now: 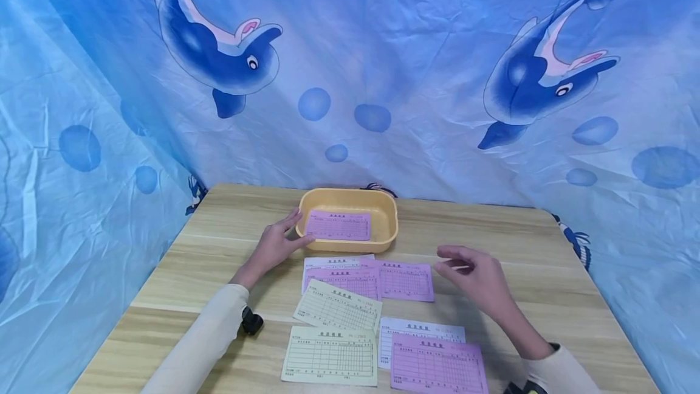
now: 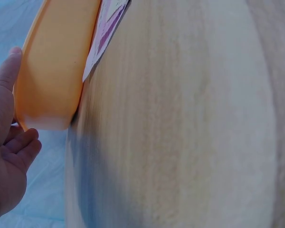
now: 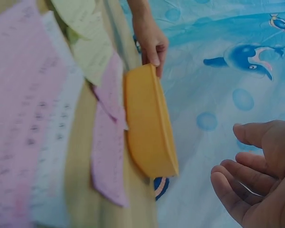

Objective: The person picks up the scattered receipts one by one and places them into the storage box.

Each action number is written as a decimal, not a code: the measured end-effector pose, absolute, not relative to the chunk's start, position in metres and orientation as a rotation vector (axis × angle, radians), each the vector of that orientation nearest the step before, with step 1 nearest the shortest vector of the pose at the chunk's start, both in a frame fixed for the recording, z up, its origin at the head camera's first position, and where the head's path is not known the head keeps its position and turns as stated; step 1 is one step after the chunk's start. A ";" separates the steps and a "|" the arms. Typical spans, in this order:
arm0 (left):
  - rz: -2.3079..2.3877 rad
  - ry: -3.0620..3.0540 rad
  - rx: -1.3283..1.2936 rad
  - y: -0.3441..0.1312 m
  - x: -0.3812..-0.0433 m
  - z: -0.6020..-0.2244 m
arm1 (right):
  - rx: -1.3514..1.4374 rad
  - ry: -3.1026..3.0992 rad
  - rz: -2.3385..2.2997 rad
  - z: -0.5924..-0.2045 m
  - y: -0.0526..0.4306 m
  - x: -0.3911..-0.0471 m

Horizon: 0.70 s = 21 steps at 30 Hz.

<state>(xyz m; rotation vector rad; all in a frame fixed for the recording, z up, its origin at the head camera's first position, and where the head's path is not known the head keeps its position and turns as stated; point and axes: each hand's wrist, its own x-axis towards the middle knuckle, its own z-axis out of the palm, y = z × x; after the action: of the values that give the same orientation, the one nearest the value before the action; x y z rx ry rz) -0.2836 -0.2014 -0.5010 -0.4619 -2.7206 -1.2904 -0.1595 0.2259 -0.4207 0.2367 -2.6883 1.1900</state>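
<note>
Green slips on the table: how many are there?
2 visible: the upper green slip lies tilted, partly over a pink slip; the lower green slip lies just below it in the head view. More could be hidden underneath.

We count eight slips (image 1: pixel 407 281) in view: four pink slips (image 1: pixel 437 365), two green slips (image 1: pixel 330 356), two white slips (image 1: pixel 396 328). We list one yellow basin (image 1: pixel 350 247), one wooden table (image 1: pixel 470 227), one left hand (image 1: pixel 275 241), one right hand (image 1: pixel 481 277), two black wrist devices (image 1: pixel 252 321), two large printed dolphins (image 1: pixel 205 56).
</note>
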 end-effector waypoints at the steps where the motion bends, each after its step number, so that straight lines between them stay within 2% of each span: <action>1: -1.288 -2.720 -0.462 -0.202 -0.284 -0.501 | 0.235 -2.685 1.185 -0.423 0.229 -0.155; 8: -1.278 -2.735 -0.450 -0.202 -0.284 -0.502 | 0.158 -2.726 1.171 -0.441 0.246 -0.124; 21: -1.302 -2.737 -0.431 -0.202 -0.282 -0.501 | -0.375 -3.004 1.254 -0.467 0.260 -0.082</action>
<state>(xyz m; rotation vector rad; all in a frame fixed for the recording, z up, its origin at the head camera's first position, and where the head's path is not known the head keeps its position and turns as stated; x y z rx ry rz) -0.2820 -0.2016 -0.5006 -0.4314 -2.7369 -1.3019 -0.0820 0.2600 -0.4669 -0.3745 -3.0038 1.2541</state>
